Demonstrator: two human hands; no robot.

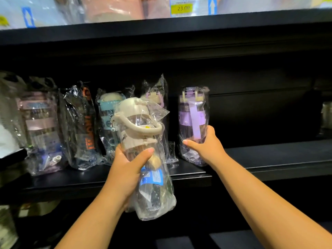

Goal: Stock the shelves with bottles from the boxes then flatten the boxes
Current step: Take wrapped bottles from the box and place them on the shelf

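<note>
Left hand (pixel 129 169): fingers and thumb wrapped round a clear plastic bottle with beige lid and loop handle (pixel 152 191), sealed in a clear bag. It is held slightly tilted in front of the shelf edge.
Right hand (pixel 206 146): grips the lower part of a bagged clear bottle with lilac lid and strap (pixel 194 115), which stands upright on the black shelf (pixel 269 155).
Shelf row, leftward: blue-lidded bagged bottle (pixel 106 112), black bottle with orange lettering (pixel 84 126), pink-banded clear bottle (pixel 39 126).
Upper shelf: yellow price tag (pixel 182 8), reads 23.00.
</note>
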